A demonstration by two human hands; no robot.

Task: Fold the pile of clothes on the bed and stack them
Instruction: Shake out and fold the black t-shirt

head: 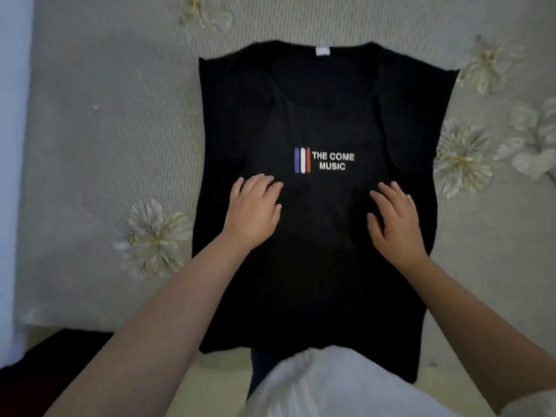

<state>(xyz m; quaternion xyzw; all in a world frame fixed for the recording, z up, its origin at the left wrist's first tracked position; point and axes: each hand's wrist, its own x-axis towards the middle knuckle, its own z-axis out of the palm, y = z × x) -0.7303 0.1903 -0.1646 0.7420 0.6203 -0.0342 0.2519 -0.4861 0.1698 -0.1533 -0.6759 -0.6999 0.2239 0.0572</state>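
A black T-shirt (316, 266) lies flat, front up, on the bed, collar at the far end. It bears white lettering and a blue, white and red stripe mark on the chest. Both sleeves look folded in over the body. My left hand (254, 210) lies on the shirt just below and left of the print, fingers spread. My right hand (394, 219) rests flat on the shirt to the right of the middle, fingers spread too. Neither hand grips the cloth.
The bed sheet (105, 130) is grey-beige with large white flower prints. A dark cloth (45, 371) lies at the near left corner. A pale wall or edge (12, 145) runs down the left side. My white top (331, 386) fills the bottom middle.
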